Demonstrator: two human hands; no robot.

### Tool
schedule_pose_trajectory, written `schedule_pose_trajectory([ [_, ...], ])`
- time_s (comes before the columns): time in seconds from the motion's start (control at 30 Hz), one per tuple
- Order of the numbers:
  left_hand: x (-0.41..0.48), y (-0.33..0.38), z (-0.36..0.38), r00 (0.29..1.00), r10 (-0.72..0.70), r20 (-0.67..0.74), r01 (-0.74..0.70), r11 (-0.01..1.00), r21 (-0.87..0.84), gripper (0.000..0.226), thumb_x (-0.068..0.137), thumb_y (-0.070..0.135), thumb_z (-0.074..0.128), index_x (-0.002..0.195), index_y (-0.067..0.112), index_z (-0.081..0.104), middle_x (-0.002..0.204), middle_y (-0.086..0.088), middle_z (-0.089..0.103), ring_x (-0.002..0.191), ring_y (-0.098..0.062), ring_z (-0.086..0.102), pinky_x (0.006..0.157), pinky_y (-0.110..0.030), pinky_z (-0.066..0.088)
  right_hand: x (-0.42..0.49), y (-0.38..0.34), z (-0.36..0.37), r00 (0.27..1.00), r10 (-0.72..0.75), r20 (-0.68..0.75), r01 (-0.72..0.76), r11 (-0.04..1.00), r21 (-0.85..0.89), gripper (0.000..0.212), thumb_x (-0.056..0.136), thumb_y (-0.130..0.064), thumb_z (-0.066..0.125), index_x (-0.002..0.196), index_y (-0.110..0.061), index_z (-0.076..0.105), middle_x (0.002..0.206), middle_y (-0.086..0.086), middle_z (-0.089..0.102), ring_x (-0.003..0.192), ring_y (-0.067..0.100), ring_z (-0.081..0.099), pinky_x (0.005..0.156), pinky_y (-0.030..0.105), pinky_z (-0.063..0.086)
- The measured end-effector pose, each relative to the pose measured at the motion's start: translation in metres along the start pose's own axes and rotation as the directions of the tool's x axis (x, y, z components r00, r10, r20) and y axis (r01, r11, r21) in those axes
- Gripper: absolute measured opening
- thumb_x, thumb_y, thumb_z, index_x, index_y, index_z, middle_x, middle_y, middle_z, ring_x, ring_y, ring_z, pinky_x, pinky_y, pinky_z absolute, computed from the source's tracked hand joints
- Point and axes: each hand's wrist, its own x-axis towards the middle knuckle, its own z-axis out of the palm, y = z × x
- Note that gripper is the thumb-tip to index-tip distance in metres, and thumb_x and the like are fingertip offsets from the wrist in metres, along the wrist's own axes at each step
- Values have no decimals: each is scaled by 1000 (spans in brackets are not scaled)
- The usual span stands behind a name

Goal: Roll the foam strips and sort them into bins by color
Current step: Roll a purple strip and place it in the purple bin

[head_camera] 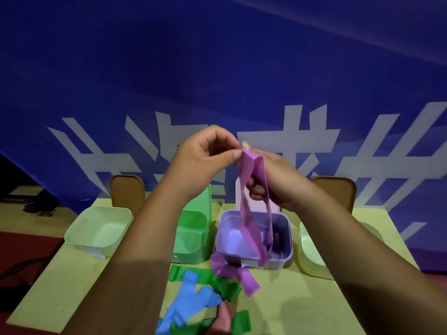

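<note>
Yellow table (302, 298); purple strip (249, 189), folded, hanging vertically

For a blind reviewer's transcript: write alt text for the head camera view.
Two raised hands hold a purple foam strip: the left hand pinches its folded top, the right hand grips it lower, and its ends hang down before the purple bin. Loose blue, green, purple and pink strips lie on the table.

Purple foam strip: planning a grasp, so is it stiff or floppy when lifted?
Probably floppy: the purple foam strip droops in two limp tails from where the left hand and right hand hold it. Likely light: fingertips alone carry it.
</note>
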Motion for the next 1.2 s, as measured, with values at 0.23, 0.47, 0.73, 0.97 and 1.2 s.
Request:
schedule_pose_trajectory([
  [0.23,-4,8,4,997,-2,-76,0,1000,-32,13,97,-5,73,105,5,72,90,5,72,87,-9,68,81,-30,65,-10,-3,1,953,-133,-273,58,962,-266,61,108,-68,24,103,-39,77,98,-14,80,96,4,75,95,31,56],
  [0.47,-7,6,4,986,-42,-164,39,999,-17,11,99,0,73,104,11,74,91,3,73,82,-10,70,74,-23,60,-18,2,5,915,-355,-193,306,920,-243,17,104,-31,68,119,-30,75,107,-10,79,104,10,74,99,42,61],
  [0.73,-14,5,-1,978,-76,-194,70,997,-36,19,100,5,74,119,6,74,107,-8,75,94,-11,71,81,-23,60,-16,-3,12,910,-362,-202,308,917,-253,10,103,-24,69,107,-24,79,85,-6,77,79,11,69,78,41,56],
  [0.97,-17,7,1,970,-80,-229,90,995,33,14,100,8,75,113,7,78,105,-13,78,90,-10,73,82,-24,62,-19,-4,14,916,-353,-191,284,907,-311,12,103,-35,68,104,-31,79,90,5,77,83,24,72,85,54,60],
  [1.2,-18,10,1,969,-81,-233,90,995,30,8,100,17,77,106,22,80,100,0,80,95,-17,75,91,-39,65,-21,-8,14,915,-360,-183,280,892,-356,18,105,-39,63,106,-32,79,98,3,79,98,29,73,92,60,58],
])
